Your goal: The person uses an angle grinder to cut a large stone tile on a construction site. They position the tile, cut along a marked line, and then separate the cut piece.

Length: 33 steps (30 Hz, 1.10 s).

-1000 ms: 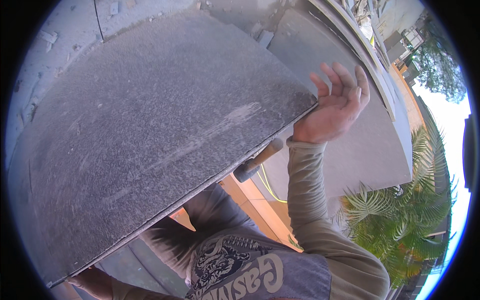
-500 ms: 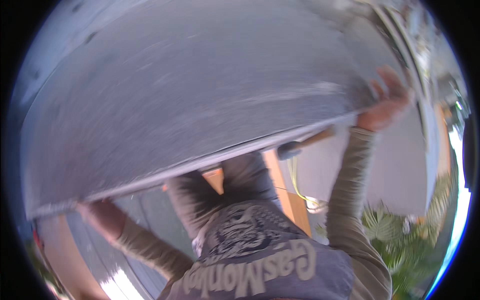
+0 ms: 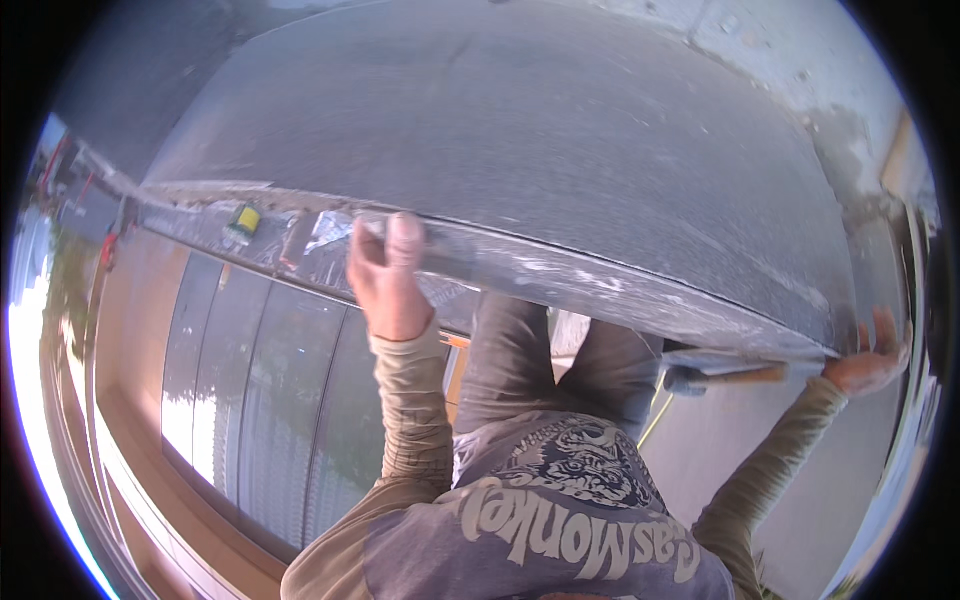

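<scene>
A large dark grey stone slab fills the upper view, its pale, scuffed front edge running across above my legs. My left hand grips that edge left of centre, its fingertips at the rim. At the slab's right-hand corner, my right hand holds the edge from beside and below, fingers raised and somewhat spread. A mallet with a dark head and wooden handle lies below the slab, left of my right hand.
Along a ledge at left sit a yellow-and-dark item and scraps. Below it is a glazed panel in a tan frame. Rough pale concrete borders the slab at upper right; a grey surface lies below right.
The view has swung leftward, revealing the ledge and glazed panel. My left hand has moved up and inward along the slab's edge; my right hand stays at the corner, now lower in view.
</scene>
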Motion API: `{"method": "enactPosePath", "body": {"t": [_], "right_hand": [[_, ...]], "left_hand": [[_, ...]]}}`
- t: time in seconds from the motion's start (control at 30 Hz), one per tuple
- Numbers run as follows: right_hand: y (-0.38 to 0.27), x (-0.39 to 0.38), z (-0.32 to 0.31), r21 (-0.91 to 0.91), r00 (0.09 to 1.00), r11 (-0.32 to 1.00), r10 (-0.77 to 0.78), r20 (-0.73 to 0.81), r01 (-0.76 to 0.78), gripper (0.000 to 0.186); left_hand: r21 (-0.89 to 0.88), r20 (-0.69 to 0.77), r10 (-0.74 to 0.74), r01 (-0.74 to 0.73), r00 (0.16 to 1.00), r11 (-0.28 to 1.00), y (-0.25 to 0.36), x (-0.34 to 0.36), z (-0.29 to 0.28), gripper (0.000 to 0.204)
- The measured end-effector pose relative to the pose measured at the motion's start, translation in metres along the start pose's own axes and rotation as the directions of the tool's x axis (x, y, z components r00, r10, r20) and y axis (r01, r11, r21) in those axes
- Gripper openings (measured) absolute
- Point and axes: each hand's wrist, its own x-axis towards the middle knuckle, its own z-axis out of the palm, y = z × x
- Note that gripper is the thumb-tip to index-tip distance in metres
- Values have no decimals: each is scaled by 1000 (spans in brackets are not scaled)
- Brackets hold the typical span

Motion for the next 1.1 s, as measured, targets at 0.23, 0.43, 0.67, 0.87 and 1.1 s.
{"method": "enactPosePath", "body": {"t": [0.23,0.43,0.67,0.87,1.1], "right_hand": [[-28,-13,16,-82,999,995,48,-21,-50,53],[-29,-14,12,-88,997,993,76,-18,-77,52],[-13,-11,11,-66,1000,998,24,-7,-24,56],[-19,-12,10,-42,999,999,22,-29,-23,49],[-28,-7,8,-45,998,997,59,-21,-60,47]], "left_hand": [[-31,79,-41,44,996,999,14,-3,-6,48],[91,66,-85,79,994,993,10,0,-15,59],[62,50,-92,89,995,994,1,8,-15,45],[-91,134,-165,178,977,980,12,9,-9,51],[-90,162,-167,183,972,979,-8,23,-28,48]]}}
